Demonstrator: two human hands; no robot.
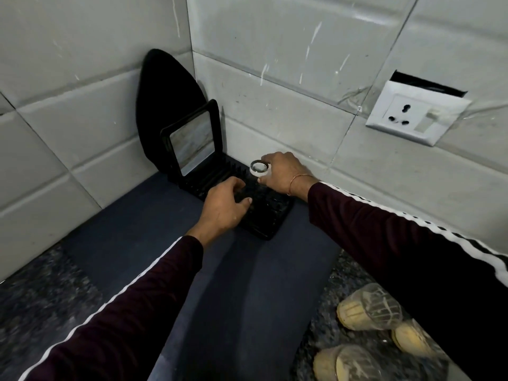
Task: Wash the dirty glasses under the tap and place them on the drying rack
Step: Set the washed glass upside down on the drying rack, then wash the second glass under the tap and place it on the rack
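A black pegged drying rack [272,215] lies in the counter's back corner. My right hand [283,174] grips a clear glass [259,168] that stands upside down on the rack's far side, its round base facing up. My left hand [222,210] rests on the rack's near side with bent fingers and holds nothing. Three dirty glasses smeared with yellowish residue lie on their sides at the bottom right: one [369,306] nearest the rack, one [412,339] beside my right sleeve, one [346,364] at the frame's lower edge.
A black-framed tray [192,144] stands upright at the rack's far left, with a black oval board [165,92] leaning in the tiled corner behind it. A dark mat [247,284] covers the speckled counter [41,298]. A white wall socket [417,114] is at the right.
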